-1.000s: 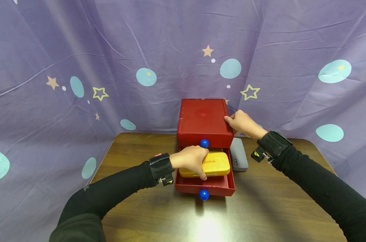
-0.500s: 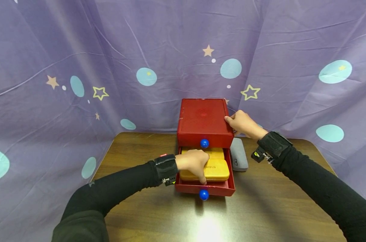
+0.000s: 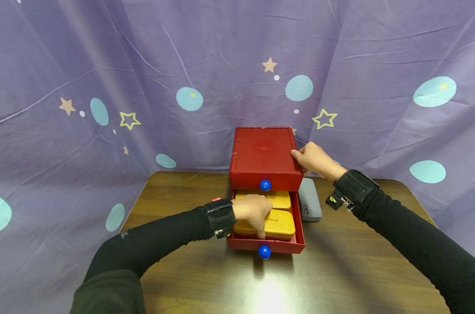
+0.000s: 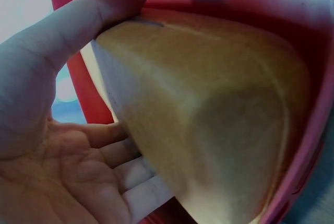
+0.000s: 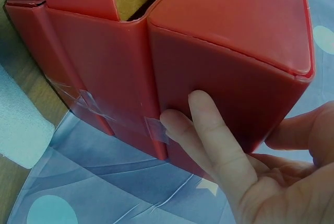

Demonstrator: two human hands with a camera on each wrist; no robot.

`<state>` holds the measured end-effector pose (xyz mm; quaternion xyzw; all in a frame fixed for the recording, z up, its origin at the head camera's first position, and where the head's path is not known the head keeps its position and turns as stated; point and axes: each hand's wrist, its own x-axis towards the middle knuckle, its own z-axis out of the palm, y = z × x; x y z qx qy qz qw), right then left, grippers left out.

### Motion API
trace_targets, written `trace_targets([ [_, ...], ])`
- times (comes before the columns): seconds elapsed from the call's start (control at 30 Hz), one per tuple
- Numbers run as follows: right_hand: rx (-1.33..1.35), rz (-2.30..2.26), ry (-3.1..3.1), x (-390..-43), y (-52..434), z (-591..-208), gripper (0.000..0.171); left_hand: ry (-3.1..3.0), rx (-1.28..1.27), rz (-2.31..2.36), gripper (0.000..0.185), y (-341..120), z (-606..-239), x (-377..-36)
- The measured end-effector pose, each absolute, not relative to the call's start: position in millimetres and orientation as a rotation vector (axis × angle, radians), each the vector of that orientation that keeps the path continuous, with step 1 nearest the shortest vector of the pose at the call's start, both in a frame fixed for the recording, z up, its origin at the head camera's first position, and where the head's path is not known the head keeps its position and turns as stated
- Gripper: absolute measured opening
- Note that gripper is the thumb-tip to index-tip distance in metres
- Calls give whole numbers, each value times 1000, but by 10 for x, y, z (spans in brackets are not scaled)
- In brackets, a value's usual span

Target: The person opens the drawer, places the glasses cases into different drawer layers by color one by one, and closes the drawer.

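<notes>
From the head camera, we see our left hand curled over the near yellow hard-shell case, which sits low in the pulled-out bottom drawer of the small red two-drawer cabinet, just in front of a second yellow case. Our right hand braces the cabinet's far right edge, and a grey fabric case lies on the brown wooden table to the right.

At the left wrist, our thumb and fingers clamp the case's end close to the drawer wall; we judge it best to settle it flat before letting go.

At the right wrist, our fingers press flat on the cabinet's side, thumb on top; steady bracing should keep it from sliding.
</notes>
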<state>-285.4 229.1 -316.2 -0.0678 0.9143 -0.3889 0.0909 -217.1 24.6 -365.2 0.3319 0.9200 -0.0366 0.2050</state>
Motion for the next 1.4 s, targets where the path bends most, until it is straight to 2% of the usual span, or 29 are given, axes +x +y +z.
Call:
trace_targets([
  [1.4,-181,-1148,2726,-2853,2267,-3171,47,2616,991,-253,36,325,-3751,-2069],
])
